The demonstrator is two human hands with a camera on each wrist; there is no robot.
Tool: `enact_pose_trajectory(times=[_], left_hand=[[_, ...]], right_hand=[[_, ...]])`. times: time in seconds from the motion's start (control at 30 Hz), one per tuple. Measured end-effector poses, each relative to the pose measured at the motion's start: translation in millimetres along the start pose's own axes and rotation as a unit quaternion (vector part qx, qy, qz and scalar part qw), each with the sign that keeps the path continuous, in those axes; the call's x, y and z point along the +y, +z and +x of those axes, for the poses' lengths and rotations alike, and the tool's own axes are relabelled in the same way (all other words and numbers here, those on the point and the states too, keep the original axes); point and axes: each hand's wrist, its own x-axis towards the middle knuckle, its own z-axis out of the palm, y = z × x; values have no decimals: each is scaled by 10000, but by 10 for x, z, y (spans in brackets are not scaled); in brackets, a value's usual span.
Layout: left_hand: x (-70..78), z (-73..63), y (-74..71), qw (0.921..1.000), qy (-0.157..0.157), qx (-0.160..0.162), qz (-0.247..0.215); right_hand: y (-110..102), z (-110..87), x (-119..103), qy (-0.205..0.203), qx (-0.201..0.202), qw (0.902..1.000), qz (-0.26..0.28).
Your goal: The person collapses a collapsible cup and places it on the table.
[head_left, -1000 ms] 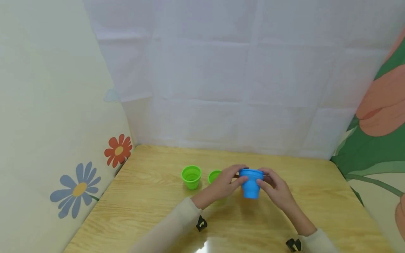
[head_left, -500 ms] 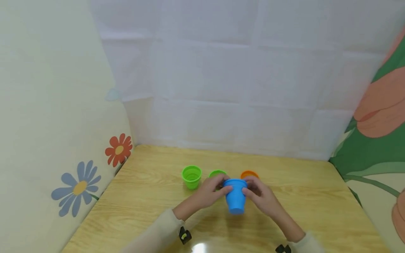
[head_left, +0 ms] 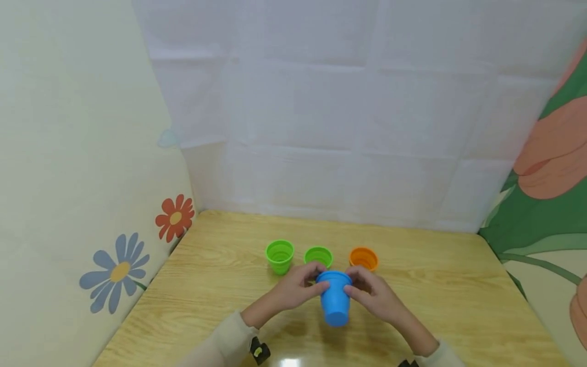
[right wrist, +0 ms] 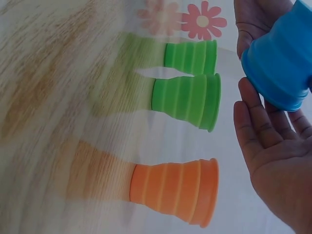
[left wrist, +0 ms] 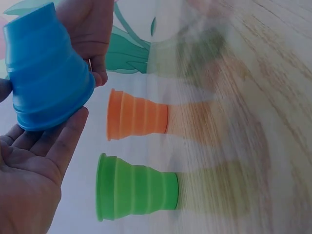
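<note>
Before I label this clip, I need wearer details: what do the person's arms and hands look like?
Long cream fabric sleeves stop short of the left hand and right hand; no gloves or rings show. A small black device with a yellowish mark sits by the left sleeve, another black device, partly cut off, by the right.

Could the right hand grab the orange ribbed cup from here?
Probably yes: the orange ribbed cup stands just beyond the right hand, with nothing visible between them. Its fingers hold the blue ribbed cup, though, so would likely need freeing first.

Cup [head_left: 336, 300] before; three cups [head_left: 318, 256] behind
</note>
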Motion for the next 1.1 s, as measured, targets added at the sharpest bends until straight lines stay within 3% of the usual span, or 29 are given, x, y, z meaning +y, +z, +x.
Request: enact_pose_trajectory(times=[0.57, 1.1], left_hand=[[11, -11, 20, 9996, -245, -83, 136], [-53, -45, 26, 9997, 45, -140, 210]], right_hand=[[16, 14, -17, -30, -156, 9997, -175], [29, 2, 47, -124, -255, 9994, -212]])
